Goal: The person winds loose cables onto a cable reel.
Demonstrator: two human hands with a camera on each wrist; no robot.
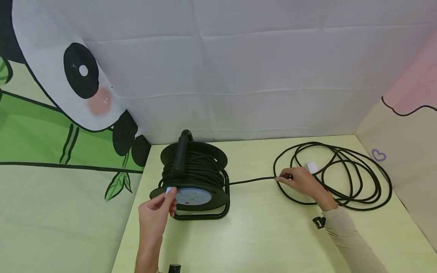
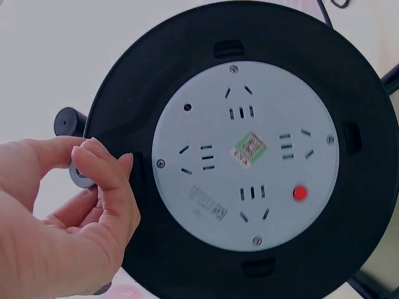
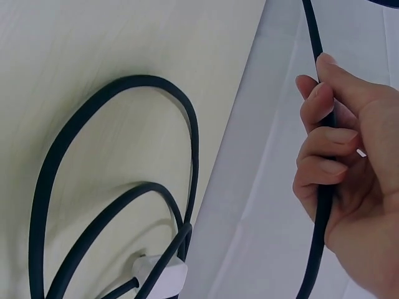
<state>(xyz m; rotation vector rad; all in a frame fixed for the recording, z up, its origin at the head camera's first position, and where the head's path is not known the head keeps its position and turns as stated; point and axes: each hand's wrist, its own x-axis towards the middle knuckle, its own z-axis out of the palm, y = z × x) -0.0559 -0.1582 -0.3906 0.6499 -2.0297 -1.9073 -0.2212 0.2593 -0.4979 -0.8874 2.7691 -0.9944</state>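
A black cable reel (image 1: 219,200) stands on the table at left centre in the head view, cable wound on its drum. Its round pale socket face (image 2: 243,156) has several outlets, a red button and a sticker. At the left edge of that face my left hand (image 1: 153,216) pinches a small grey winding knob (image 2: 79,178), mostly covered by the fingers. A stretch of black cable (image 1: 252,180) runs rightward off the drum. My right hand (image 3: 361,137) has its fingers curled round this cable. Beside it lie loose cable loops (image 1: 355,163) with a white plug (image 1: 311,167).
The reel rests on a black tube frame (image 1: 205,217) and has a carrying handle (image 1: 181,155). A light wooden table (image 1: 259,235) lies beneath. Printed cloth walls (image 1: 239,76) rise behind it and at both sides.
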